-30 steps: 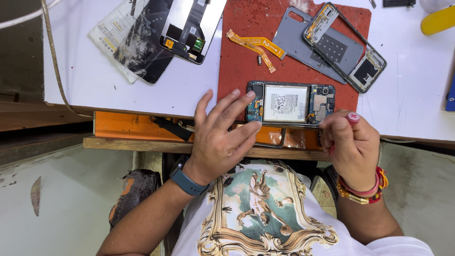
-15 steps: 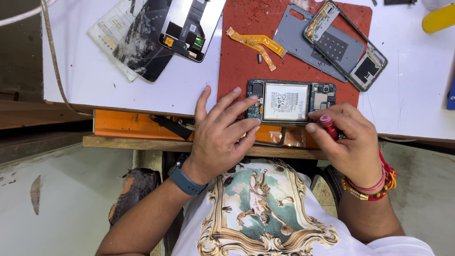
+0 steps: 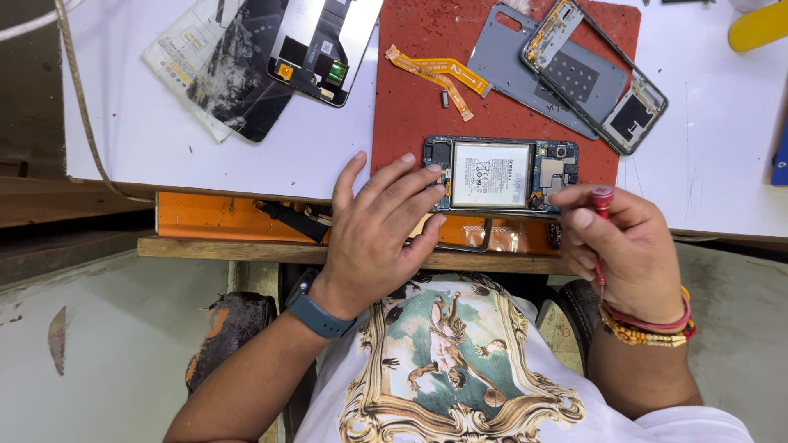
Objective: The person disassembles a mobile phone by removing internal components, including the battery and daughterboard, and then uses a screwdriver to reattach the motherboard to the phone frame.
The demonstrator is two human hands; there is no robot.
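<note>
You steadied the opened phone (image 3: 501,175) on the red mat (image 3: 410,107).
Your left hand (image 3: 382,230) lay open, fingertips touching its edge; your right hand (image 3: 624,246) gripped a red-capped screwdriver (image 3: 602,199) beside it.

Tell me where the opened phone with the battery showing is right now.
In the head view, the opened phone lies at the near edge of the red mat, between the left hand, whose fingertips touch its left end, and the right hand holding a red-handled tool.
</note>
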